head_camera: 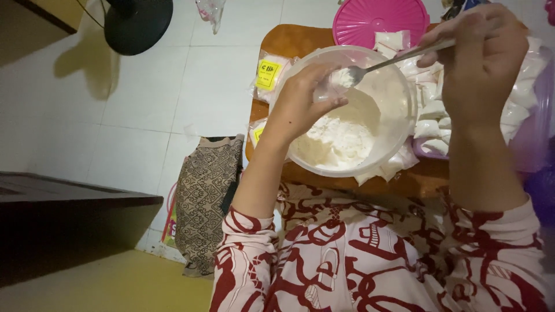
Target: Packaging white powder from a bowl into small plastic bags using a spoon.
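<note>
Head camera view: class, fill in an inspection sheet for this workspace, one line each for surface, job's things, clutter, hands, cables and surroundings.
Surface: small wooden table, mostly covered.
Job's things: translucent bowl of white powder; metal spoon carrying powder; small clear bag held over the bowl.
Clutter: filled white packets piled right of the bowl; packs with yellow labels to its left; pink lid behind.
Hands: left hand has a grip on the small bag; right hand has a grip on the spoon handle.
Cables: nothing seen.
Surroundings: white tiled floor; patterned brown cloth on it; dark round base at top left.
</note>
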